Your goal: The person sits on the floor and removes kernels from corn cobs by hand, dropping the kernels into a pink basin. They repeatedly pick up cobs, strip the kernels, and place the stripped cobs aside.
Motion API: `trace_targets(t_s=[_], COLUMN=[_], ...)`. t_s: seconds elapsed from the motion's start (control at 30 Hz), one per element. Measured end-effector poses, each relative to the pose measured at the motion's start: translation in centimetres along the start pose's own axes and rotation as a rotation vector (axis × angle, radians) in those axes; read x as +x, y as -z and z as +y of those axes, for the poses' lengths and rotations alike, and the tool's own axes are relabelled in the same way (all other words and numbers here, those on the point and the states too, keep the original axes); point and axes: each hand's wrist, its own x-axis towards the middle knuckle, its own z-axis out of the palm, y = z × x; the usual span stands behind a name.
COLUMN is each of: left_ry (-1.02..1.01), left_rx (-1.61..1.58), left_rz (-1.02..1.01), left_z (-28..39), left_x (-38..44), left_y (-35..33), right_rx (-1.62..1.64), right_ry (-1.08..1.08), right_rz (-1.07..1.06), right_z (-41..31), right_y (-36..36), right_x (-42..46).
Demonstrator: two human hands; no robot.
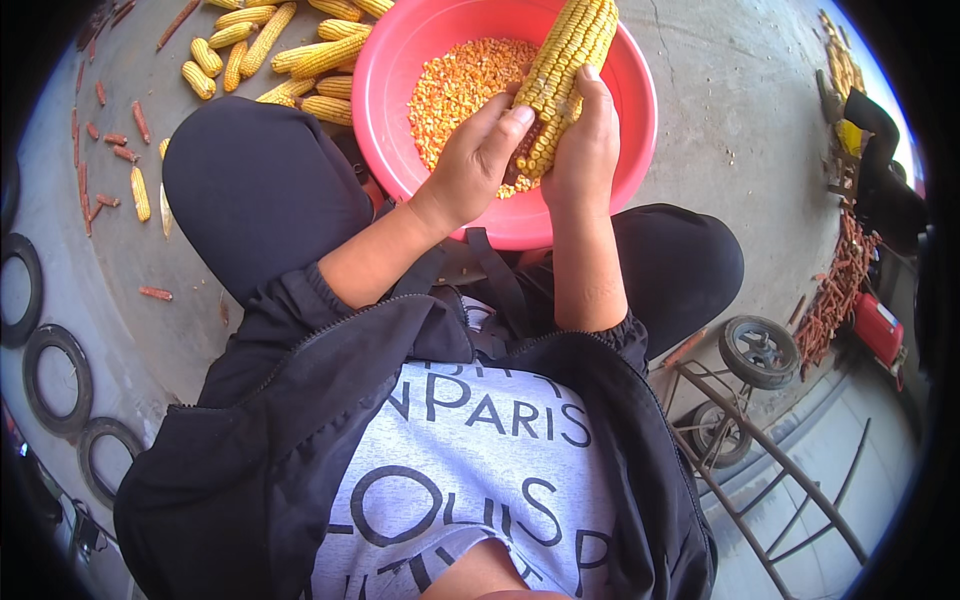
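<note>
A large ear of yellow corn is held tilted over a pink plastic tub between my knees. My right hand grips the ear along its right side, thumb laid up against the rows. On the other side, my left hand is wrapped around its lower part, with the thumb on the edge of the kernels. Near that thumb a strip of dark red cob shows bare of kernels. Loose orange-yellow kernels cover part of the tub's bottom; the hands and ear hide some of them.
Husked corn ears lie heaped left of the tub. Stripped red cobs are scattered on the concrete floor, with a larger cob pile at right. A two-wheeled metal handcart and a red container stand right; tyres lie left.
</note>
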Motion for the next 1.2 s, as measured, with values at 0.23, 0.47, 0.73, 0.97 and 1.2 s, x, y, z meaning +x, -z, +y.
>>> trace_targets(t_s=[0.23, 0.47, 0.73, 0.97, 1.2], left_ry=[0.068, 0.068, -0.080, -0.030, -0.095], left_rx=[-0.107, -0.193, 0.145, 0.120, 0.235], left_rz=[0.001, 0.022, 0.149, 0.094, 0.122], left_z=[0.9, 0.6, -0.1, -0.1, -0.6], left_x=[0.0, -0.1, 0.1, 0.3, 0.2], left_y=[-0.4, -0.5, -0.2, -0.1, 0.0], right_rx=[-0.088, 0.011, 0.228, -0.019, -0.109], right_ry=[0.084, 0.048, -0.065, 0.042, 0.086], right_rz=[-0.022, 0.022, 0.061, 0.042, 0.043], right_z=[-0.1, -0.4, 0.2, -0.4, -0.2], right_y=[-0.5, -0.9, -0.6, -1.2, -1.1], right_x=[-0.5, -0.5, -0.4, -0.9, -1.0])
